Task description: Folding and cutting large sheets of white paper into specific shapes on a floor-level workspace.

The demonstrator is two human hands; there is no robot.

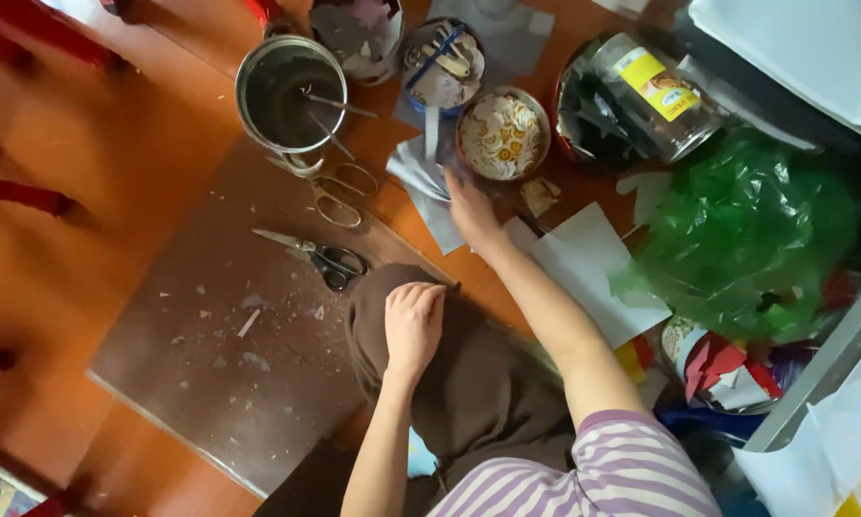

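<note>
Striped pink-and-white sleeve (pixel 622 469) sits closest to the lens, low right, and both bare arms go out from there. Left hand (pixel 413 324) is loosely curled, knuckles up, resting on a brown-clothed knee (pixel 469 383); it grips nothing as far as I can see. Right hand (pixel 471 213) stretches forward with fingers on a grey paper scrap (pixel 421 177), just under the rim of a round floral-print bowl (pixel 502 136) heaped with pale cut-outs. Can't tell if it's pinching the scrap or only pressing it.

Everything lies on a glossy orange-brown wood floor (pixel 114 191). A worn grey-brown cardboard mat (pixel 229 325) covers the middle, littered with tiny paper crumbs. Black-handled scissors (pixel 320 257) lie near its far edge, just beside the knee; metal-handled scissors (pixel 339 191) lie beyond those. A steel pot (pixel 287 96) with tools inside stands at the mat's far corner. Further right: a clear jar with a yellow label (pixel 646 96) on its side, a crumpled green plastic bag (pixel 747 230), and a white paper sheet (pixel 593 273) beside the right forearm.
</note>
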